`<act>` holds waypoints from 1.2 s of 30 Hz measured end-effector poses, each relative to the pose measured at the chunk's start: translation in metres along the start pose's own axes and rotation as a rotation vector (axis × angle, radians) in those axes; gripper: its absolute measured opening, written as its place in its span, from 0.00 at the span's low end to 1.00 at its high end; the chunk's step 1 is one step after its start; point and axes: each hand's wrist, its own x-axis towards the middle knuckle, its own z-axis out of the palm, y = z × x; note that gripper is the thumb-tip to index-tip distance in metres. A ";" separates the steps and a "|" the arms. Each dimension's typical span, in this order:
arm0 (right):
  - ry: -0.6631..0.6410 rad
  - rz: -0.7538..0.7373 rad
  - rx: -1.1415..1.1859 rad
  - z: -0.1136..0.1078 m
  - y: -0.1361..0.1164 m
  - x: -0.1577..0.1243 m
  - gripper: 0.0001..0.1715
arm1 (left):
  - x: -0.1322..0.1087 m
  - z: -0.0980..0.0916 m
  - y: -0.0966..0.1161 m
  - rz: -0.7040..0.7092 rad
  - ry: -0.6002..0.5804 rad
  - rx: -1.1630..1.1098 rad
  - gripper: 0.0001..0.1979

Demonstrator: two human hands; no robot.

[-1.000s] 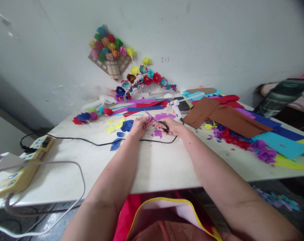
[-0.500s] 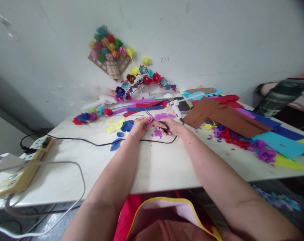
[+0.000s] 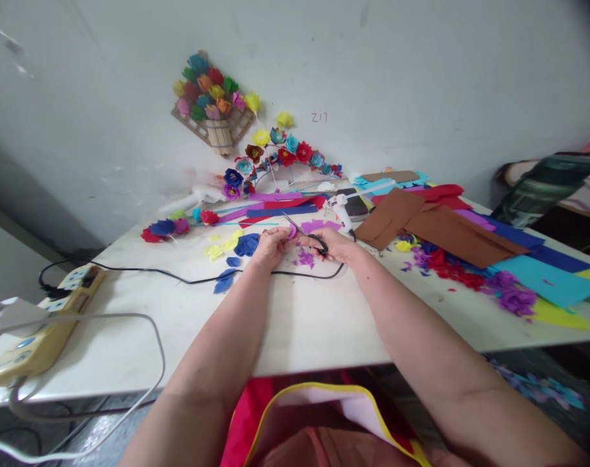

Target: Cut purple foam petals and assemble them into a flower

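Observation:
My left hand (image 3: 274, 245) pinches a small purple paper piece (image 3: 292, 231) between thumb and fingers. Right beside it, my right hand (image 3: 330, 244) is closed round the black handles of the scissors (image 3: 319, 245), whose blades point up and left, close to the purple piece. Purple paper petals (image 3: 319, 225) lie just behind my hands, and purple scraps (image 3: 305, 257) lie between them. Blue petals (image 3: 247, 244) and yellow petals (image 3: 214, 251) are on the table left of my left hand.
A white glue gun (image 3: 342, 213) stands behind my right hand. Brown paper sheets (image 3: 460, 237) and purple flowers (image 3: 516, 297) lie at right. A black cable (image 3: 190, 281) runs from the power strip (image 3: 56, 324) across the white table (image 3: 319, 324). Paper flowers (image 3: 234, 178) line the back.

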 end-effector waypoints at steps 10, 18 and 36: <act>0.143 -0.025 -0.019 -0.006 -0.005 -0.002 0.19 | 0.002 -0.005 -0.003 0.026 -0.041 0.040 0.08; 0.035 -0.026 -0.056 -0.005 -0.001 -0.002 0.19 | -0.001 0.001 0.000 0.043 -0.004 0.006 0.08; -0.003 -0.083 -0.074 0.001 0.008 0.005 0.19 | 0.002 -0.002 -0.001 0.038 -0.005 0.014 0.08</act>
